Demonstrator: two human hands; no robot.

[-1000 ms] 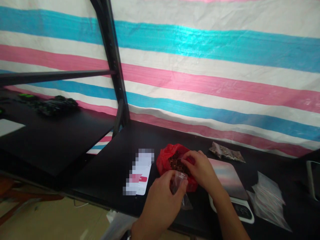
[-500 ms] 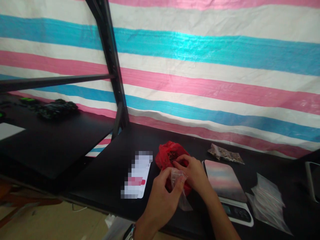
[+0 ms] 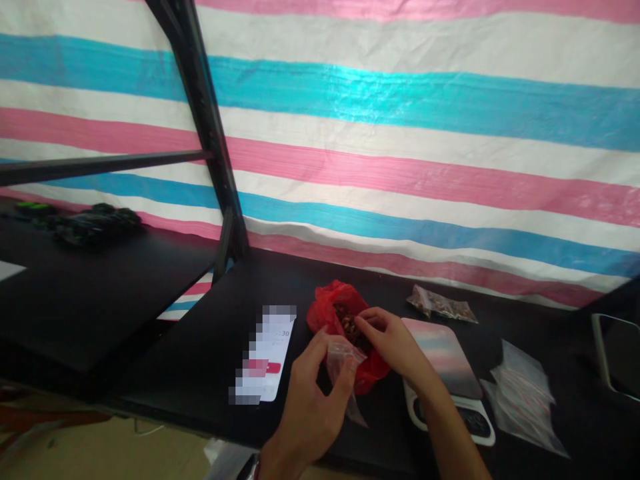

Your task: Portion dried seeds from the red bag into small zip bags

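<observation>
A small clear zip bag [image 3: 341, 355] is pinched between the thumb and fingers of my left hand [image 3: 314, 397], its lower end hanging toward the table's front edge. Just beyond it lies an opened red plastic bag [image 3: 325, 300] with small brown dried pieces [image 3: 344, 316] inside. My right hand [image 3: 395, 341] reaches over the red bag's right side, its fingers drawn together at the brown pieces. What sits between those fingertips is too small to make out. To the right of that hand stands a digital kitchen scale [image 3: 441, 357], partly covered by my forearm.
Behind the scale lies a filled zip bag [image 3: 443, 305]. A pile of flat clear zip bags [image 3: 525, 400] is right of it, with a dark-screened device [image 3: 620, 353] farther right. A lit phone [image 3: 273, 347] lies left of my hands. A black shelf post [image 3: 207, 127] rises at left.
My right hand has drawn slightly right from the zip bag and now rests over the brown pieces, which show more. The left hand still holds the zip bag. The whole view has shifted a little.
</observation>
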